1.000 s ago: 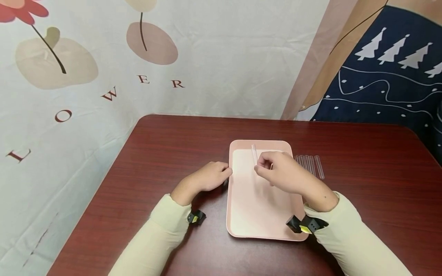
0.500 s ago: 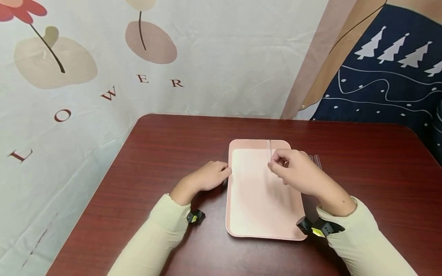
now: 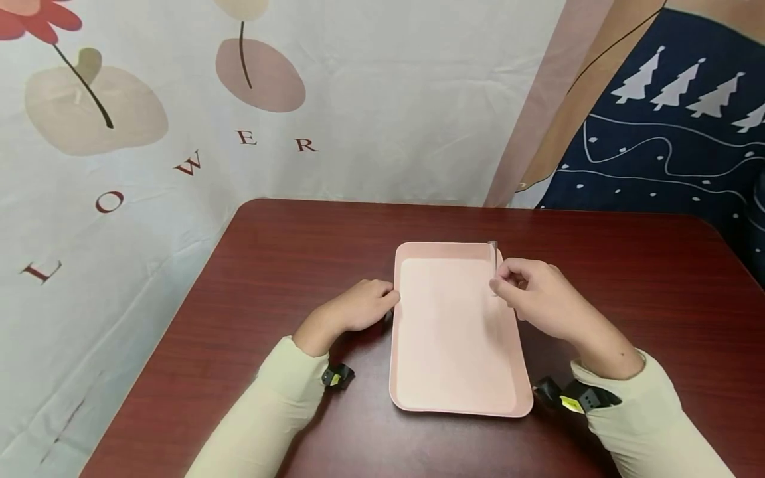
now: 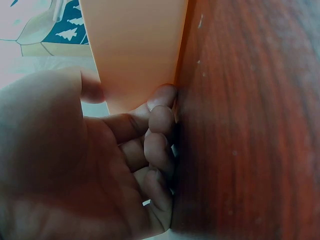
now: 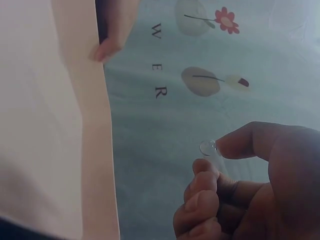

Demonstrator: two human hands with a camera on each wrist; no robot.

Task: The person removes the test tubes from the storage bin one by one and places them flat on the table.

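A pink rectangular tray (image 3: 448,338) lies on the table. My left hand (image 3: 358,307) holds its left edge, with the thumb over the rim and the curled fingers low against the outer wall, as the left wrist view shows. Between thumb and fingertips, my right hand (image 3: 546,299) pinches a clear test tube (image 3: 495,255). That tube is held above the tray's far right corner, its flared mouth pointing away. In the right wrist view the rounded end of the test tube (image 5: 208,148) shows at the fingertips. Nothing lies inside the tray.
The dark red wooden table (image 3: 311,245) stretches out around the tray. Behind it hangs a pale printed cloth (image 3: 388,99), with a navy tree-patterned cloth (image 3: 669,146) at the right. My right hand covers the spot where other tubes showed earlier.
My right hand has moved right across the tray with the test tube, from over its middle to its right edge. The row of tubes on the table is now hidden. My left hand stays put.
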